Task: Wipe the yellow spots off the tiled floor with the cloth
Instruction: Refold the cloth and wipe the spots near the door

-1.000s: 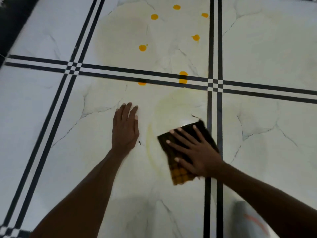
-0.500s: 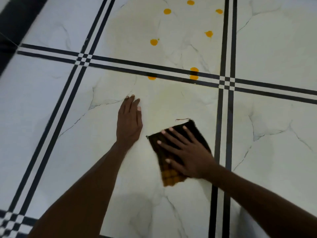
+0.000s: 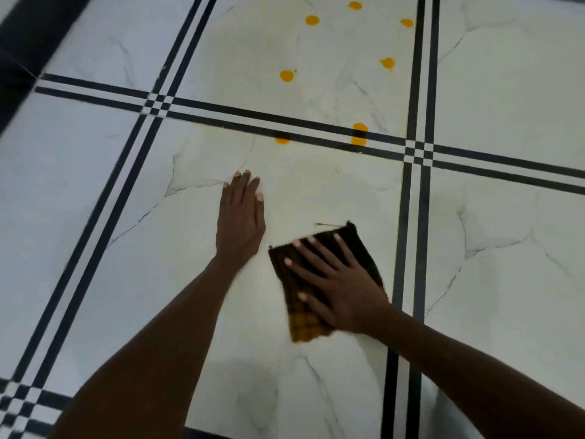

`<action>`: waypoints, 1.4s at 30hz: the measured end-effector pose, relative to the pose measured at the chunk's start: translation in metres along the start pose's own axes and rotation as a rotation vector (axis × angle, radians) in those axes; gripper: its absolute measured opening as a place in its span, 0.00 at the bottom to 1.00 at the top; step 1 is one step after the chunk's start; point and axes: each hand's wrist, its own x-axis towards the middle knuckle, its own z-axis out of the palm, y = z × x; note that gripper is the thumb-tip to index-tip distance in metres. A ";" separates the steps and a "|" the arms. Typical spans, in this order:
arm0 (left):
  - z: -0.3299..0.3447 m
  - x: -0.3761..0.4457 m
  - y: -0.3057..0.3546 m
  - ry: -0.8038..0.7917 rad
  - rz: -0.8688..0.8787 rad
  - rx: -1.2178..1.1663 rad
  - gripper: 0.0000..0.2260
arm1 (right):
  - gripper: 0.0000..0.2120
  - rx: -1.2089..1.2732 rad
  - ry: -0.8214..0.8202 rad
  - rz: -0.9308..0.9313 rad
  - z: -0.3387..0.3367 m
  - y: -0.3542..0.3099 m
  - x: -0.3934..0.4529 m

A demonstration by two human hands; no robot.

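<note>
A folded dark brown and yellow checked cloth (image 3: 307, 326) lies on the white marble-look tiled floor (image 3: 506, 280). My right hand (image 3: 338, 280) presses flat on it with the fingers spread. My left hand (image 3: 240, 220) rests flat on the floor just left of the cloth, holding nothing. Several yellow spots lie farther away: one spot (image 3: 287, 76) and another spot (image 3: 387, 62) on the far tile, and a larger spot (image 3: 359, 134) and a small spot (image 3: 282, 140) on the black stripe between tiles.
Double black stripes (image 3: 414, 248) run between the tiles, one pair just right of the cloth. A dark border (image 3: 19, 58) shows at the far left edge. A checkered stripe crossing (image 3: 19, 403) sits at the near left.
My right hand has slid the cloth left, away from the vertical stripes. The faint yellow ring smear seen beside the cloth has faded. My left hand stays planted.
</note>
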 end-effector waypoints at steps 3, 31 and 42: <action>0.003 -0.002 0.002 0.018 0.020 0.061 0.21 | 0.32 -0.038 0.010 0.066 -0.011 0.065 -0.030; 0.013 0.083 -0.020 -0.104 0.005 0.246 0.27 | 0.30 0.024 0.128 0.165 -0.050 0.094 0.181; 0.014 0.088 -0.021 -0.096 -0.014 0.181 0.26 | 0.29 0.002 0.215 0.387 -0.065 0.151 0.263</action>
